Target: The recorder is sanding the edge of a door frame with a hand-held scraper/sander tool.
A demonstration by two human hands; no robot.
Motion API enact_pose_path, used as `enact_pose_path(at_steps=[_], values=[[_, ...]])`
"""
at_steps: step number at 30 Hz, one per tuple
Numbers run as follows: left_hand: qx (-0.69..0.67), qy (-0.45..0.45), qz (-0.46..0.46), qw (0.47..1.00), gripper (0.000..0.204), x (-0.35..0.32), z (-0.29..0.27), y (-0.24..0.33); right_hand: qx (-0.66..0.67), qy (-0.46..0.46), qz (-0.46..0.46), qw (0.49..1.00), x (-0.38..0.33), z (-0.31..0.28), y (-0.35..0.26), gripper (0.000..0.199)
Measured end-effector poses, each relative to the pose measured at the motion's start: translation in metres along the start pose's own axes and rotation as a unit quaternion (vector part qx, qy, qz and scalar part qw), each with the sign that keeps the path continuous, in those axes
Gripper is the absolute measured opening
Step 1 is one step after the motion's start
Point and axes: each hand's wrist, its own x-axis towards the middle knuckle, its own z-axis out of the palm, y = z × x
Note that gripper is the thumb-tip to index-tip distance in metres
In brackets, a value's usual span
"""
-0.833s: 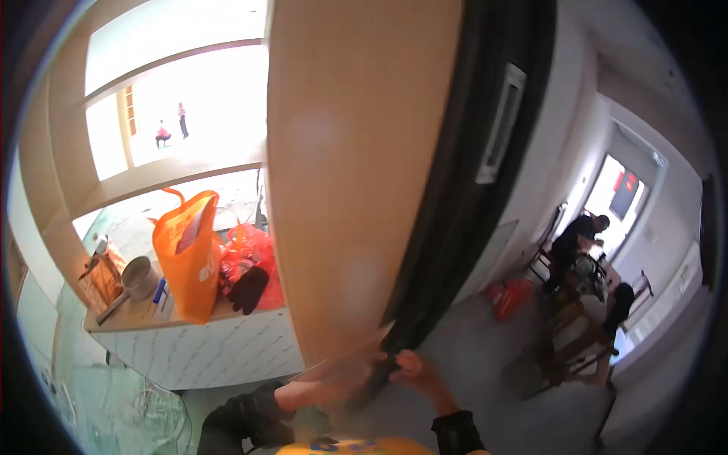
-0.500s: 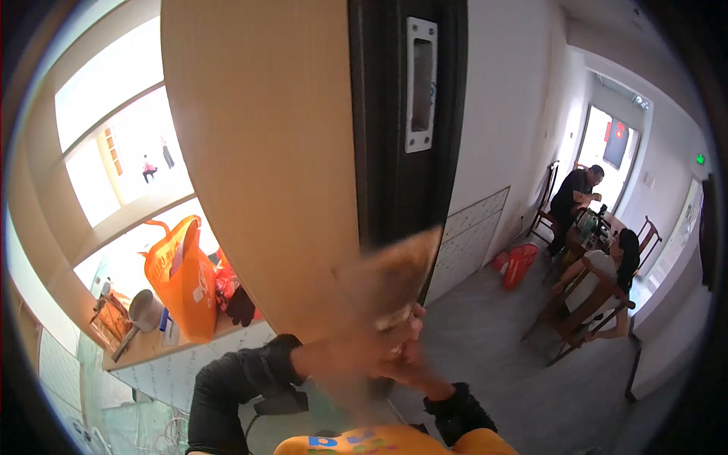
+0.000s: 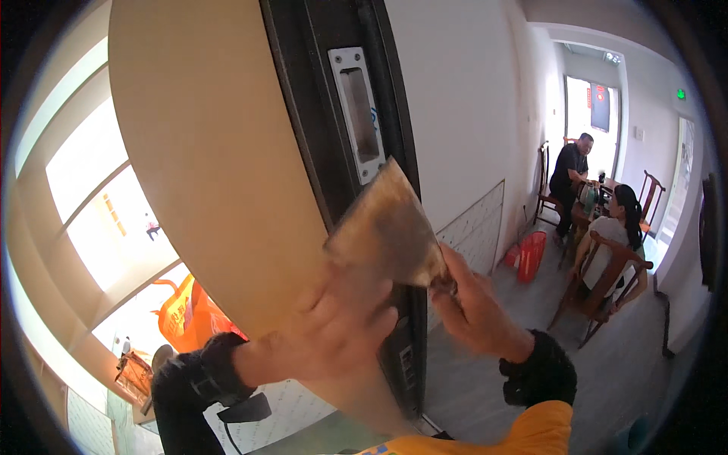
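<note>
My right hand grips a putty knife by its handle, with the wide, stained blade raised and tilted to the upper left. My left hand, smeared by motion, lies by the blade's lower edge with its fingers apart. I cannot tell whether it touches the blade. Right behind the blade stands the dark edge of a door or frame with a metal recessed plate set into it, beside a light wood panel.
An orange bag and a metal pot stand on a ledge at left. Back right, two people sit on wooden chairs around a table. A red bag lies on the grey floor by the white wall.
My hands have come apart, the right one moving right with the putty knife, whose blade is now steadier and higher. The view has turned, so the door edge sits further left and tilts.
</note>
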Motion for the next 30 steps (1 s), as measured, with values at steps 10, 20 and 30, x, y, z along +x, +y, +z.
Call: enact_pose_path(at_steps=[10,20,30], values=[[0.152,-0.075,-0.057,0.984,0.044,0.024,0.001,-0.042,-0.15,-0.088,0.015,0.985,0.047,-0.026,-0.023,0.068],[0.195,-0.015,-0.036,0.98,0.041,0.041,0.014,-0.065,-0.299,-0.166,0.083,0.936,0.06,-0.032,-0.047,0.072],[0.172,-0.034,-0.002,0.984,0.039,0.05,0.004,-0.067,-0.262,-0.198,-0.008,0.944,0.067,-0.049,-0.054,0.069]])
